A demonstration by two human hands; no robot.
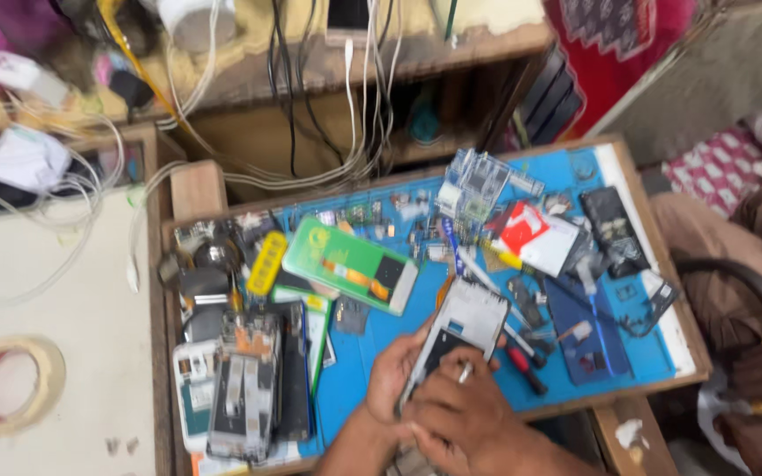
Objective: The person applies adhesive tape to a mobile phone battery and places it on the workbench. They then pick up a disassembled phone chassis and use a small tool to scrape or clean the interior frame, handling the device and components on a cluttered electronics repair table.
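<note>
My right hand [462, 407] pinches a small metal tool [466, 372] against the opened phone [460, 328], which my left hand [392, 375] grips along its edge. Just right of my fingers lies a red-handled screwdriver [522, 367]; beyond them a green phone [351, 263] lies on the blue mat [354, 375].

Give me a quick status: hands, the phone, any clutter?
Left hand grips opened phone. Right hand pinches small metal tool at it. Screwdrivers crowd alongside on blue mat.
</note>
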